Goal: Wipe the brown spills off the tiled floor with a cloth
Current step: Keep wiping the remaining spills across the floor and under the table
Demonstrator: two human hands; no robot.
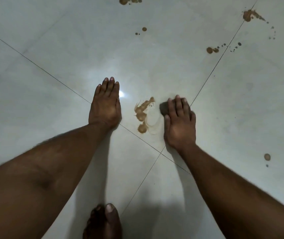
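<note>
Covering the whole view, a glossy pale grey tiled floor [51, 75] is crossed by thin dark grout lines that meet near the lower centre. Two bare forearms are stretched forward over it. The left hand [106, 106] is laid flat on the tile with its fingers straight and together, and nothing is held in it. The right hand [179, 125] is pressed down on a small dark brown cloth [163, 108], of which only a corner is seen past the fingers; the fingers are spread nearly straight over it rather than curled round it. A bare foot [103, 221] is seen at the bottom edge. Between the two hands, just beside the cloth, a smeared brown spill [142, 112] is spread on the tile, with a paler wiped streak on its right side. Smaller brown splashes [248, 15] and drops [211, 50] are scattered well apart across the far and right-hand tiles.
</note>
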